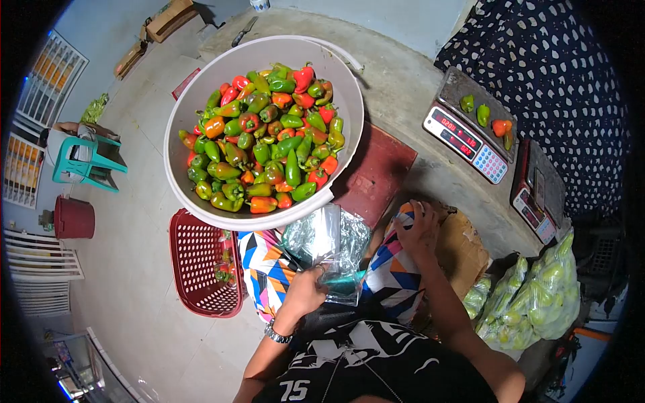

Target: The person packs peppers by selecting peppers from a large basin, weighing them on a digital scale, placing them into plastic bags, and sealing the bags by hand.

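Observation:
My left hand, with a metal watch at its wrist, is closed on the edge of a clear plastic bag over my lap. More clear plastic lies beneath and beyond it, between my knees. My right hand rests on my right knee, fingers apart and holding nothing. Just beyond the plastic, a large white tub is heaped with green, red and orange peppers. Patterned trousers cover my legs.
A red perforated basket with some peppers stands at left. On the ledge at right, one digital scale carries several peppers beside a second scale. Filled bags of green produce sit below. A knife lies behind the tub.

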### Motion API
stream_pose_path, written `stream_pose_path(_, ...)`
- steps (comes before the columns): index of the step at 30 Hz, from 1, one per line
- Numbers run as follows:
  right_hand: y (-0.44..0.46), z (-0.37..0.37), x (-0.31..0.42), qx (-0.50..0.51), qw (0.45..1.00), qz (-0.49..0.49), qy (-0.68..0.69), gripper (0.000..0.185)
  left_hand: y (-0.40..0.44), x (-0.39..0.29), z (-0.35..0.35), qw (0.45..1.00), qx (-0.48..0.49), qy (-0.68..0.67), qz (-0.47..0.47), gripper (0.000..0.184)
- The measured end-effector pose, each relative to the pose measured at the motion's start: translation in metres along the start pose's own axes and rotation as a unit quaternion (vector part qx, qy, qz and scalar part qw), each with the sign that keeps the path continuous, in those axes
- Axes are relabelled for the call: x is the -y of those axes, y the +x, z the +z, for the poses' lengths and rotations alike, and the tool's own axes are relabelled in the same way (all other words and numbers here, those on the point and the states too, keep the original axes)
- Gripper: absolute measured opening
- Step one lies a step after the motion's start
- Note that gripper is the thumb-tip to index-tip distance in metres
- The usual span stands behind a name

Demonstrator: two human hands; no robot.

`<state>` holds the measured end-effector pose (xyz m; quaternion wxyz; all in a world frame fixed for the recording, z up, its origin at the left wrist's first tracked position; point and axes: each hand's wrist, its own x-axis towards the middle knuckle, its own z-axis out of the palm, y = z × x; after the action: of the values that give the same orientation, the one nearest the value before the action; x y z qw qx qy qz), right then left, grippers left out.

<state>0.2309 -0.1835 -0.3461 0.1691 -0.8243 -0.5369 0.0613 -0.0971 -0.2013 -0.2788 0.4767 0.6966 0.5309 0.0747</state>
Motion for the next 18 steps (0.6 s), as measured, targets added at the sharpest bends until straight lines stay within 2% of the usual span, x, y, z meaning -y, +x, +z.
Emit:
stream_pose_path(3, 0.001, -0.004, 0.003, -0.025, 1.0, -0.015, 0.003, 0.057, 0.0, -0.005, 0.0, 1.0, 0.004, 0.008, -0.013, 0.056)
stream_pose_path(6, 0.026, 0.03, -0.05, -0.114, 0.975, -0.148, 0.12, 0.042, -0.003, -0.01, -0.001, 1.0, 0.006, 0.017, -0.001, 0.054)
stream_pose_path(8, 0.098, 0.005, -0.076, -0.111, 0.985, 0.033, 0.126, 0.033, -0.006, -0.01, -0.002, 1.0, -0.009, 0.008, 0.013, 0.053)
stream_pose_path(9, 0.135, -0.014, -0.094, -0.246, 0.964, -0.033, 0.098, 0.034, -0.007, -0.008, -0.003, 1.0, -0.015, 0.005, 0.019, 0.052)
stream_pose_path(11, 0.203, -0.054, -0.149, -0.373, 0.927, 0.028, -0.021, 0.04, -0.01, -0.001, 0.0, 0.999, -0.034, 0.005, 0.0, 0.053)
stream_pose_path(12, 0.228, -0.075, -0.179, -0.36, 0.928, 0.095, -0.029, 0.052, -0.011, 0.002, 0.002, 0.999, -0.044, 0.006, -0.01, 0.053)
stream_pose_path(14, 0.26, -0.106, -0.221, -0.31, 0.926, 0.199, -0.079, 0.063, -0.012, 0.0, 0.002, 0.999, -0.036, -0.006, -0.027, 0.049)
stream_pose_path(16, 0.282, -0.116, -0.259, -0.241, 0.933, 0.256, -0.076, 0.071, -0.012, 0.002, 0.004, 0.999, -0.041, -0.008, -0.025, 0.049)
stream_pose_path(17, 0.285, -0.118, -0.272, -0.192, 0.95, 0.24, -0.052, 0.073, -0.012, -0.001, 0.002, 0.999, -0.033, -0.004, -0.028, 0.05)
stream_pose_path(18, 0.291, -0.114, -0.283, -0.179, 0.953, 0.24, -0.053, 0.068, -0.012, -0.007, -0.002, 0.999, -0.026, -0.001, -0.033, 0.05)
